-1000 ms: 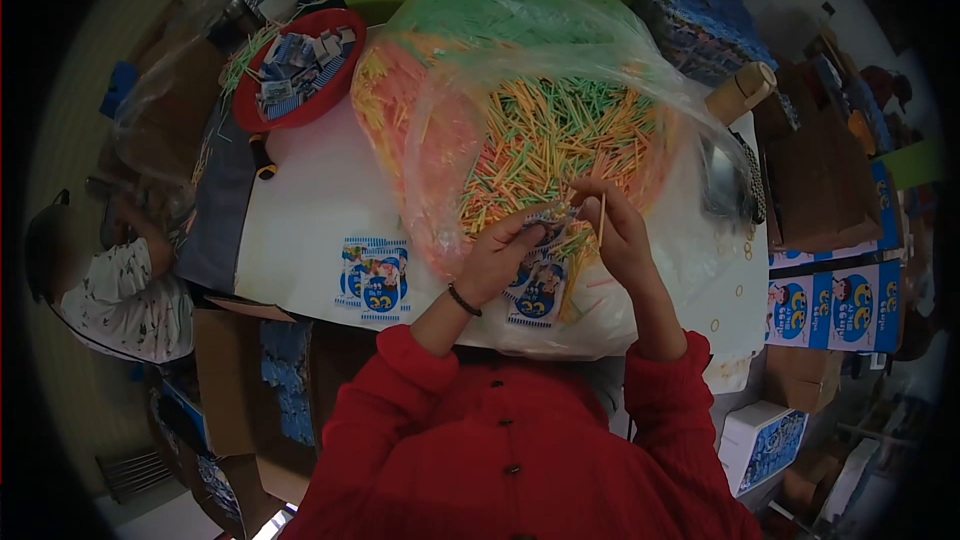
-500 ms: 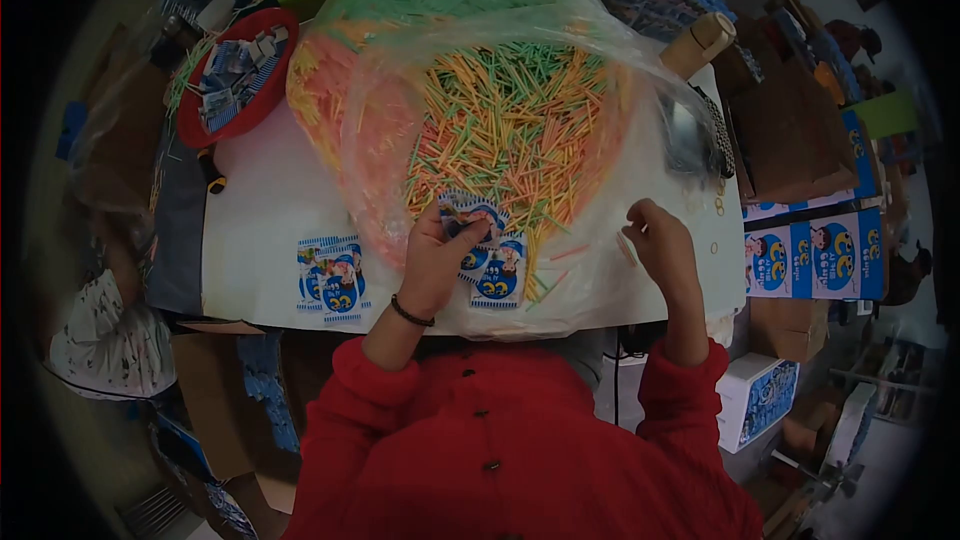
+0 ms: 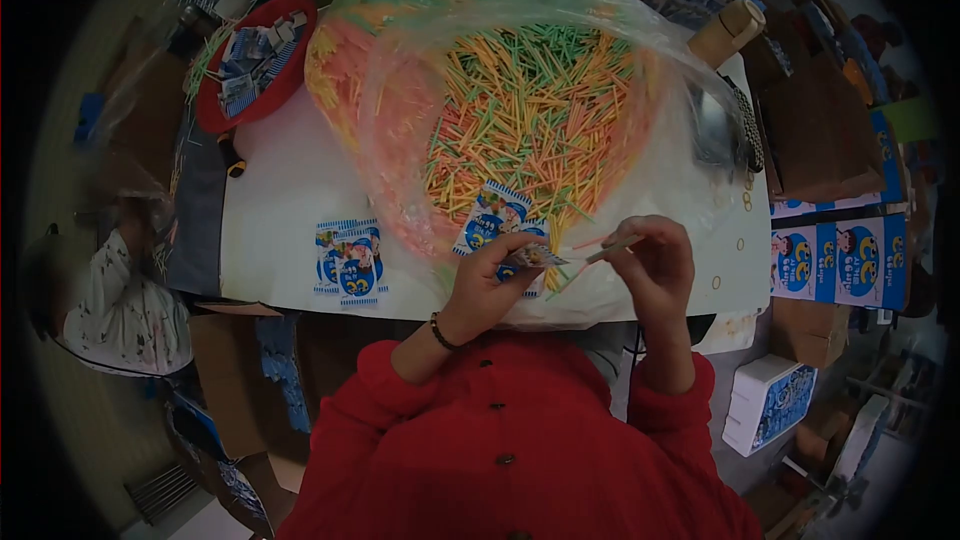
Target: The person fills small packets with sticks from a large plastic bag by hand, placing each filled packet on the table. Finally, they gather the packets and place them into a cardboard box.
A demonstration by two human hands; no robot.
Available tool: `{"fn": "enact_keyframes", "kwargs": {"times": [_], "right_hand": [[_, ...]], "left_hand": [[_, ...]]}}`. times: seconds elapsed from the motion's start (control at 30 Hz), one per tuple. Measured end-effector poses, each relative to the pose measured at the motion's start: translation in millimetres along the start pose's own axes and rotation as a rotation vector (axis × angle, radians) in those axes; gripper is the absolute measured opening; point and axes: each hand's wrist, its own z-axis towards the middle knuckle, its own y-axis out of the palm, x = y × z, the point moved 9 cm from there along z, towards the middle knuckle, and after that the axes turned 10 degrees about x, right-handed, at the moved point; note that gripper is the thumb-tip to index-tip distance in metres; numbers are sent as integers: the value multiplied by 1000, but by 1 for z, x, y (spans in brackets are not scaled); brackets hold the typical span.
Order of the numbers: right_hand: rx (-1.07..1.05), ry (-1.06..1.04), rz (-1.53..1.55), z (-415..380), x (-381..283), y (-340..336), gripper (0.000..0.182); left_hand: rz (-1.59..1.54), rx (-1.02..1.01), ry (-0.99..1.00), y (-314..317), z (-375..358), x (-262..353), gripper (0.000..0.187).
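Note:
A large clear plastic bag (image 3: 385,155) lies open on the white table, filled with thin green, orange and pink sticks (image 3: 540,110). My left hand (image 3: 490,285) is closed on a small printed packet (image 3: 533,256), just in front of the bag's opening. Close to its right, my right hand (image 3: 655,265) pinches a few thin sticks (image 3: 612,248), their ends pointing at the packet. Another blue and white packet (image 3: 494,214) rests at the bag's near edge, partly over others. More packets (image 3: 350,262) overlap on the table at the left.
A red bowl (image 3: 208,105) of packets stands at the back left, near a black and yellow tool handle (image 3: 232,156). A tan bottle (image 3: 728,32) and rubber bands (image 3: 741,244) are at the right. Printed cartons (image 3: 840,262) stand beyond the table; another person (image 3: 125,310) is at the left.
Both hands have come together in front of the bag. A packet is now held lower and tilted in my left hand, and my right hand has moved left with sticks in it. The view has shifted slightly.

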Motion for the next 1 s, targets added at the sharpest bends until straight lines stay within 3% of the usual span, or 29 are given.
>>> {"fn": "enact_keyframes", "kwargs": {"times": [0.1, 0.17, 0.27, 0.4, 0.47, 0.6, 0.73, 0.8, 0.87, 1.0], "right_hand": [[-51, -94, -57, 4, -10, 32, 33], [-290, -341, -568, 3, -19, 65, 26], [-385, -400, -741, -3, -18, 79, 21], [-451, -315, -773, -3, -12, 86, 17], [-325, -494, -1100, -1, -17, 88, 17], [-503, -528, -1078, -2, -25, 108, 19], [-605, -480, -1023, -7, -10, 125, 15], [-576, -386, -792, -2, -9, 119, 16], [-678, -408, -830, -10, -8, 124, 19], [-841, -451, -819, -21, -9, 141, 25]], "left_hand": [[103, -26, 16, 5, -1, 11, 38], [106, -25, 50, 2, -3, 19, 40], [69, 41, 33, -8, -5, 14, 40], [-20, 59, -59, -9, -15, -4, 40], [22, 44, -56, -6, -20, 0, 39], [76, 42, 70, -16, -21, 15, 40], [2, 72, -53, -28, -28, 12, 40], [-61, 96, -93, -34, -29, 16, 40], [185, 78, -1, -38, -30, 29, 39], [250, 28, 32, -37, -41, 24, 38]]}}
